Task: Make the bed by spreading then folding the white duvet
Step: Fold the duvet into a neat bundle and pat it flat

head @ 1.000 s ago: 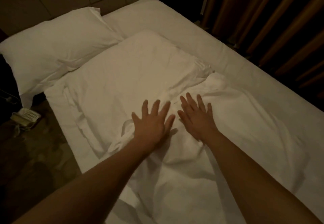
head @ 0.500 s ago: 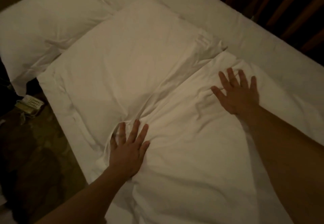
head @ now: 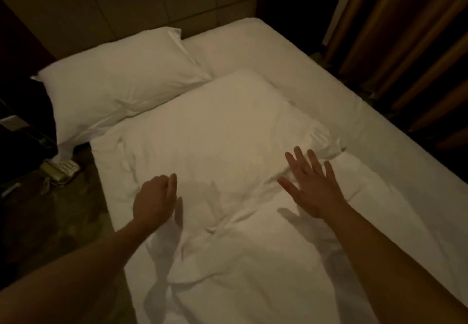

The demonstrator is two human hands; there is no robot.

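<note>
On the bed (head: 291,65), the white duvet (head: 215,146) lies folded and wrinkled below the pillow (head: 119,82), with the left hand (head: 154,200) loosely curled and the right hand (head: 312,186) spread above it.

hands: 2, one left hand (head: 155,200) and one right hand (head: 312,189) | pillows: 2, one pillow by the headboard (head: 119,88) and one second pillow (head: 215,131) lower | white duvet (head: 253,260): 1 | bed (head: 291,65): 1 | telephone (head: 60,169) on floor: 1
</note>
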